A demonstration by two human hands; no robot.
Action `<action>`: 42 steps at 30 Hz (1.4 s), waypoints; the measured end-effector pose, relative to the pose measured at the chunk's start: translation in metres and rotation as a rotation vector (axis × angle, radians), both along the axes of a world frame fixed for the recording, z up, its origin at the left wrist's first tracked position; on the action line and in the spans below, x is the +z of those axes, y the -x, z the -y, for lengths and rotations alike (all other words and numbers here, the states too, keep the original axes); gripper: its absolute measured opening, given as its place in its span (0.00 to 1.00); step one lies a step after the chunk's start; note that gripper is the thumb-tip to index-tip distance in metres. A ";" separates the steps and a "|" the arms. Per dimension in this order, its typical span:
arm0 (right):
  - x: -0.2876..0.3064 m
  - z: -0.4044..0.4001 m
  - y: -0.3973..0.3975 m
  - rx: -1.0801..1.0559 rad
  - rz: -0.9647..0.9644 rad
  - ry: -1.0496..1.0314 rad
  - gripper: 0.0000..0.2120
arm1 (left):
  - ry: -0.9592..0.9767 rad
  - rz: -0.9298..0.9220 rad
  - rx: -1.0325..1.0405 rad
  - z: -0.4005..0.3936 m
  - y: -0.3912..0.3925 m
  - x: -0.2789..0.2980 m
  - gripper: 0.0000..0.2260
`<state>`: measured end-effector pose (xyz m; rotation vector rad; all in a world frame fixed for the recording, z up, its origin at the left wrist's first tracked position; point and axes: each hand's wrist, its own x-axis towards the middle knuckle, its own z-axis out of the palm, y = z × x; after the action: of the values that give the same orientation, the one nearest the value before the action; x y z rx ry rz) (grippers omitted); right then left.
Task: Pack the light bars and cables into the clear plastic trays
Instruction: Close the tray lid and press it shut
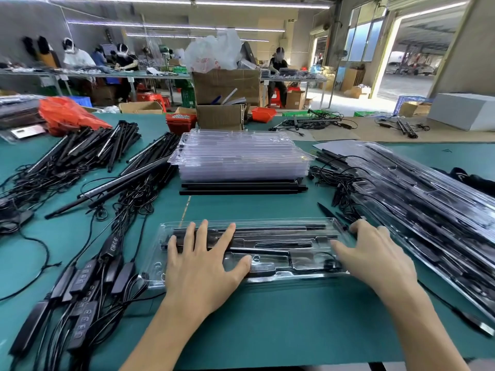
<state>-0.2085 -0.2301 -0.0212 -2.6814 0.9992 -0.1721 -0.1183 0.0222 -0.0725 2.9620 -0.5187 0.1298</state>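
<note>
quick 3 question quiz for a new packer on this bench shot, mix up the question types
1. True or false: both hands press flat on the filled tray.
2. Where is the stack of empty trays: A) behind the filled tray, B) on the floor, C) left of the loose light bars?
3. What lies just in front of the empty stack?

Key
1. True: left hand and right hand lie open on it.
2. A
3. A few black bars, side by side.
</note>
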 end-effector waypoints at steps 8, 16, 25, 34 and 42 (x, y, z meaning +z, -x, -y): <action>-0.009 -0.037 -0.040 0.390 0.260 -0.253 0.11 | 0.020 -0.073 0.016 0.004 -0.004 0.002 0.27; -0.023 -0.040 -0.052 0.405 0.071 -0.175 0.17 | 0.080 -0.182 0.015 -0.007 -0.023 0.032 0.31; -0.021 -0.034 -0.053 0.381 0.060 -0.204 0.18 | -0.034 -0.232 0.120 -0.008 -0.040 0.010 0.28; -0.024 -0.034 -0.051 0.388 0.057 -0.201 0.18 | -0.008 -0.201 0.099 -0.006 -0.037 0.010 0.39; -0.018 -0.034 -0.053 0.413 -0.027 -0.176 0.18 | -0.013 -0.182 0.109 -0.004 -0.037 0.009 0.46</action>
<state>-0.1557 -0.1962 -0.0388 -2.6597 0.4252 0.0343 -0.0811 0.0262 -0.0634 2.9750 -0.3358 -0.1322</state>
